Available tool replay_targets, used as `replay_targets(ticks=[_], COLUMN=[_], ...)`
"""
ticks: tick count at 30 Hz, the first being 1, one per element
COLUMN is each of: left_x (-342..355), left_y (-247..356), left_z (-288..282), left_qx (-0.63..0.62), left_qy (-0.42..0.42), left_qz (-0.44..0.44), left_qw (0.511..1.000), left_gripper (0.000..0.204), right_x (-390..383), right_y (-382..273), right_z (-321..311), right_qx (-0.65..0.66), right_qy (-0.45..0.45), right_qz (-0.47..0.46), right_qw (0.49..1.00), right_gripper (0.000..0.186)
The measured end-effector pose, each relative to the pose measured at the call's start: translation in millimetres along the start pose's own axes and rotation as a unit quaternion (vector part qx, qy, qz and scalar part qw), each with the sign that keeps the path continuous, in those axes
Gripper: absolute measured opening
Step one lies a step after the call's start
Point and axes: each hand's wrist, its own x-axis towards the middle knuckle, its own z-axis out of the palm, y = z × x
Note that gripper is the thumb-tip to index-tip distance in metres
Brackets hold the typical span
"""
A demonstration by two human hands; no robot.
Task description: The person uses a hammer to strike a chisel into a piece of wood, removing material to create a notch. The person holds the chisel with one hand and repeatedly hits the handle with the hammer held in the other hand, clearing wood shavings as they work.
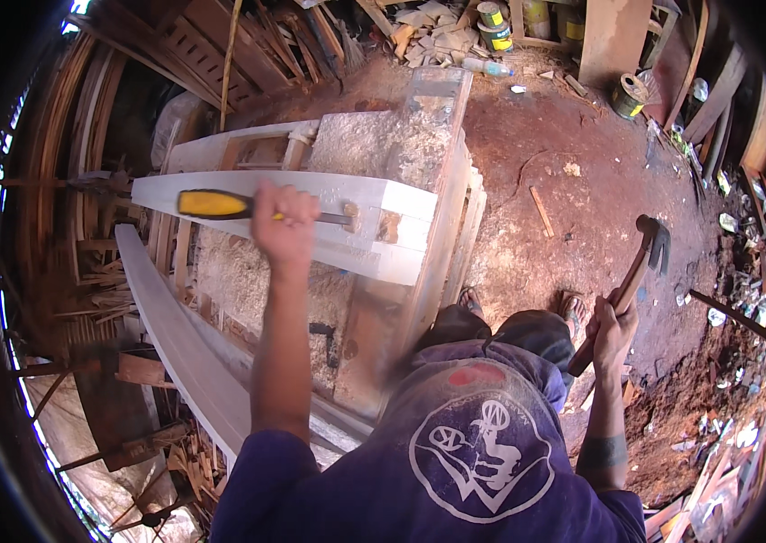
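Pale timber beam (pixel 374 201) lies across the bench (pixel 419 136). Left hand (pixel 283 222) has its fingers wrapped tight round a yellow-handled chisel (pixel 220 205), blade tip set at a notch (pixel 351 217) in the beam. Right hand (pixel 613 330) grips a wooden-handled hammer (pixel 641 262), raised off to the side, well apart from the chisel. Looks like mid-chopping; next blow needs a square hit on the handle end.
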Motion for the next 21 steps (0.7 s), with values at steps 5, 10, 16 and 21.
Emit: replay_targets(ticks=[5,10,16,21], left_x=[-13.4,-20.4,-22.9,-18.0], left_y=[-57.6,-74.1,-77.3,-66.4], left_z=[-1.5,-15.1,0.2,-5.1], left_qx=[0.086,0.161,0.253,0.216], left_qy=[-0.076,-0.029,-0.018,0.002], left_qz=[-0.043,-0.069,-0.060,-0.049], left_qw=[0.992,0.984,0.965,0.975], left_gripper=[0.041,0.040,0.040,0.040], right_x=[2.1,-0.6,8.9,17.3], right_y=[-20.6,-27.7,-111.7,-189.1], right_z=[23.8,31.5,75.9,131.6], right_qx=[0.012,-0.050,-0.301,-0.353], right_qy=[-0.078,-0.130,-0.198,-0.260], right_qz=[0.006,-0.009,-0.118,-0.390], right_qw=[0.997,0.990,0.925,0.810], right_gripper=[0.011,0.008,0.012,0.016])
